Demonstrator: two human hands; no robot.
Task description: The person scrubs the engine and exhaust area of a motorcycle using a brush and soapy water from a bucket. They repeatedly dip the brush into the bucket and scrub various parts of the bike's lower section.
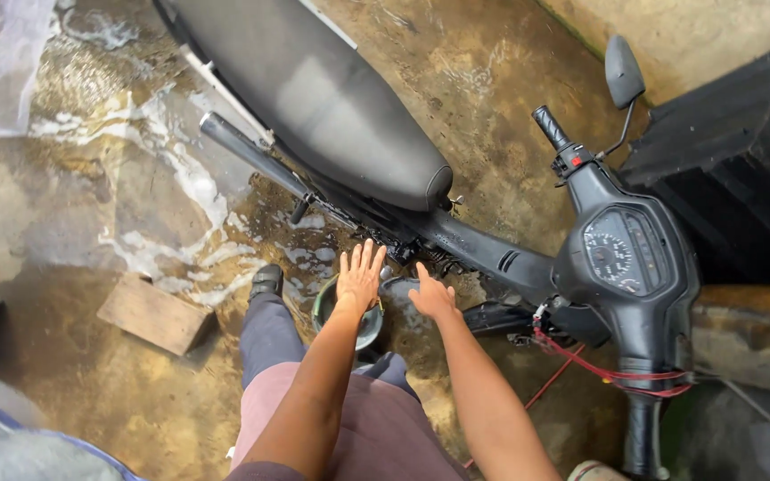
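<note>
Standing over a black motorcycle (492, 254) on a wet concrete floor (135, 401), leaning forward and reaching both arms down toward the engine area (407, 248) below the front tip of the seat (314, 89). Judging the step in hand as an approach to the machine's lower side, with nothing gripped as yet.

Stretching the left hand (358, 276) out flat, fingers spread and pointing to 12 o'clock, palm down, hovering just short of the frame (contact with the metal hard to tell from here). Holding the right hand (432, 298) just beside it at 3 o'clock, loosely open, index finger pointing up toward the same spot. Keeping both hands empty, near each other and not touching. Extending both forearms almost straight from the bottom edge, elbows low, wrists level.

Passing the left forearm over a small green bowl (370, 328) sitting on the floor right under the hands. Planting a dark shoe (266, 280) at 9 o'clock from the left hand, with a wooden block (155, 313) farther out the same way. Seeing soapy foam (180, 178) streaking the floor at 10 o'clock, beside the exhaust pipe (247, 151).

Judging that getting any closer calls for bending lower and threading fingers between tight, wet parts, minding the red cord (581, 361) hanging at 3 o'clock under the speedometer (612, 254).
</note>
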